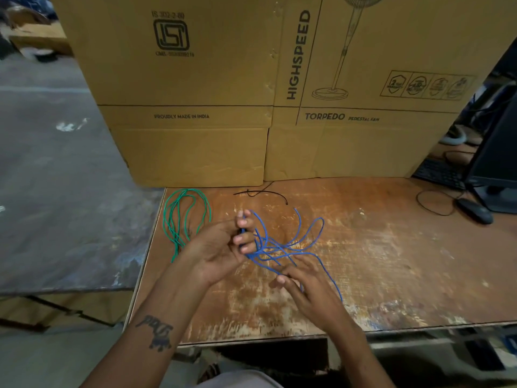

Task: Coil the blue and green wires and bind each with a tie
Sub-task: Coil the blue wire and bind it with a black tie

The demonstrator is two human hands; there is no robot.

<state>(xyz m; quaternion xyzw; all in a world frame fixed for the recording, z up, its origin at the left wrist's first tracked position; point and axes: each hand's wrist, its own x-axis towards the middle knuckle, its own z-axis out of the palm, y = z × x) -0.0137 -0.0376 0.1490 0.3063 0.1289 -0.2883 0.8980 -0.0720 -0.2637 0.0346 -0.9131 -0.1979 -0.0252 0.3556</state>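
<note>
The blue wire (pixel 291 242) lies in loose tangled loops over the middle of the worn wooden table (pixel 391 261). My left hand (pixel 221 247) grips a bunch of its strands, fingers curled round them. My right hand (pixel 305 287) pinches one blue strand nearer the front edge, and the strand trails on to the right past it. The green wire (pixel 181 217) rests in long loose loops at the table's far left corner, apart from both hands. Black ties (pixel 263 194) lie at the back of the table, just in front of the boxes.
Two large cardboard fan boxes (pixel 223 107) stand along the table's back edge. A black mouse (pixel 475 210), its cable, a keyboard (pixel 439 172) and a monitor (pixel 495 163) sit at the far right. The table's left edge drops off beside the green wire.
</note>
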